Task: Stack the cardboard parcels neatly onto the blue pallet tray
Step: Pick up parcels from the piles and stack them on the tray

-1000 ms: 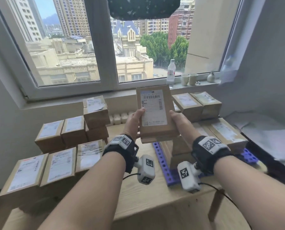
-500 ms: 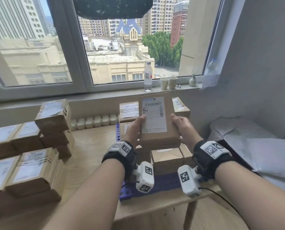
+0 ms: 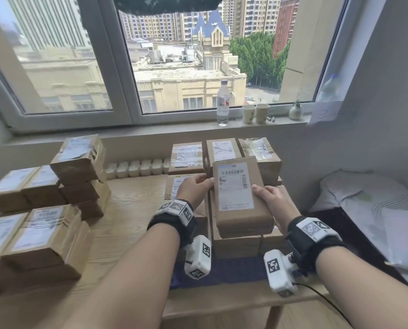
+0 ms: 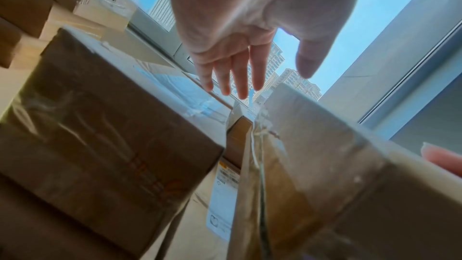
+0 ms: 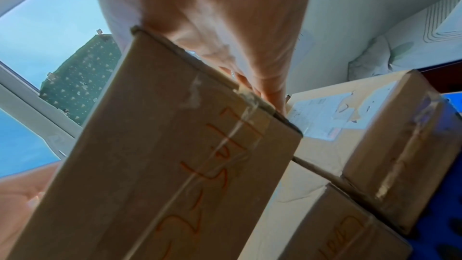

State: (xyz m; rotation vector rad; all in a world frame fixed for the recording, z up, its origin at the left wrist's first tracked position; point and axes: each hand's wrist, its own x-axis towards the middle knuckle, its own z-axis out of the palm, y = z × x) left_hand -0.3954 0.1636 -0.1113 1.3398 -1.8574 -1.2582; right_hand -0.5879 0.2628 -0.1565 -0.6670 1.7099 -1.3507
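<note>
I have the parcel (image 3: 241, 195) between both hands, label up, over the stacked parcels (image 3: 236, 245) on the blue pallet tray (image 3: 222, 269) at my 12 o'clock. My left hand (image 3: 195, 188) is at its left edge with fingers (image 4: 240, 78) straight and spread wide. My right hand (image 3: 271, 198) grips its right side.

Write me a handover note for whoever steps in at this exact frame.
Left hand: open, fingers straight beside the held parcel.
Right hand: grips the parcel's right edge.
Parcel sits over the stacked parcels on the blue pallet tray; resting or hovering, unclear.
Done: several parcels on the tray.
Left: seat this one, then move the piles on the left.
</note>
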